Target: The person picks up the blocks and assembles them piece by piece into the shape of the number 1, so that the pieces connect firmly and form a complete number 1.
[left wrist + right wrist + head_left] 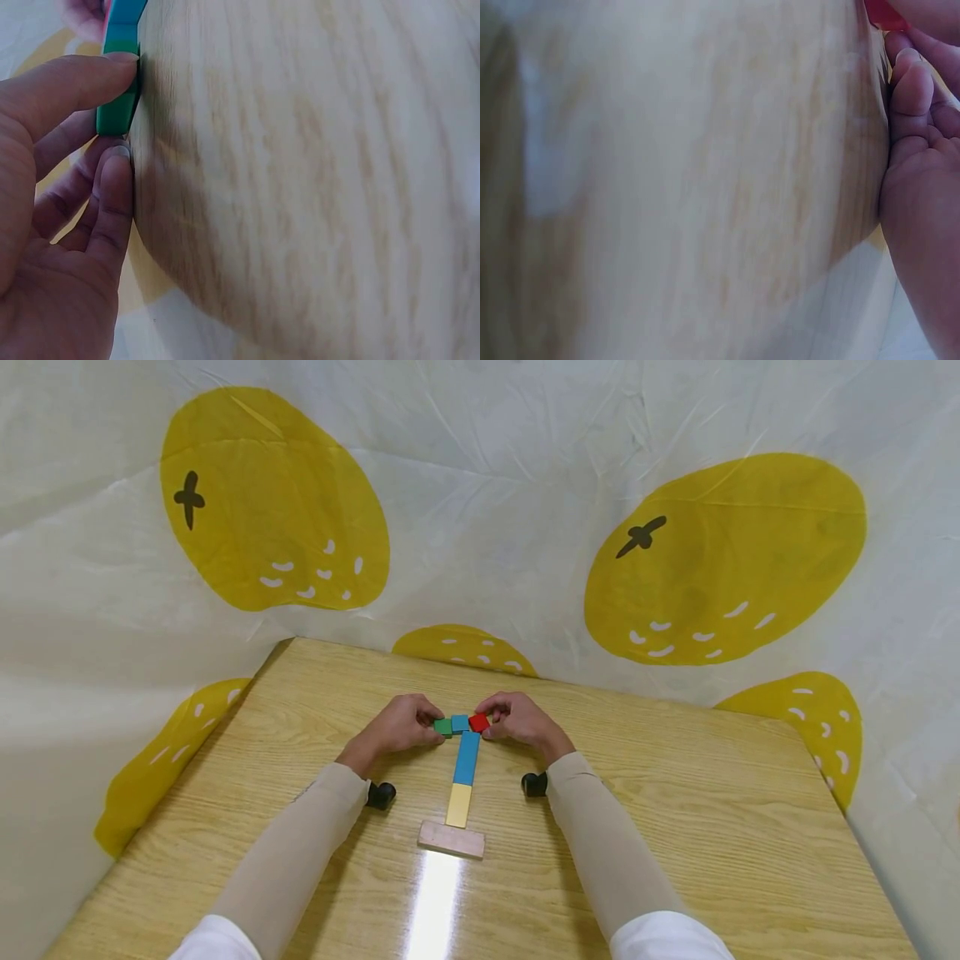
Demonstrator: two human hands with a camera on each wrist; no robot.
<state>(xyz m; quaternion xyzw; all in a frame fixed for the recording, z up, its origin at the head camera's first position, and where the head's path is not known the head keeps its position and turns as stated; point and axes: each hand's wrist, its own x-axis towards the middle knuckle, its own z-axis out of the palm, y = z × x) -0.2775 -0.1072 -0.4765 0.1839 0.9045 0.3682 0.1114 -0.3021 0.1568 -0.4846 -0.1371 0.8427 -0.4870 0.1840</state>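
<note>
In the head view, a green block [443, 727], a small blue block [460, 723] and a red block [479, 722] form a short row on the wooden table. My left hand [402, 724] pinches the green block at the row's left end; the left wrist view shows the thumb along one face of this green block [115, 118]. At the right end, my right hand [522, 721] holds the red block between thumb and fingers. Only a corner of the red block [886, 13] appears in the right wrist view. Below the row, a long blue block [467, 760] leads down to a yellow block [458, 807].
A pinkish wooden block [452, 841] lies crosswise at the yellow block's near end. Black wrist devices sit below both hands. Behind the table [675, 793] hangs a pale cloth [487, 527] printed with large yellow fruit shapes.
</note>
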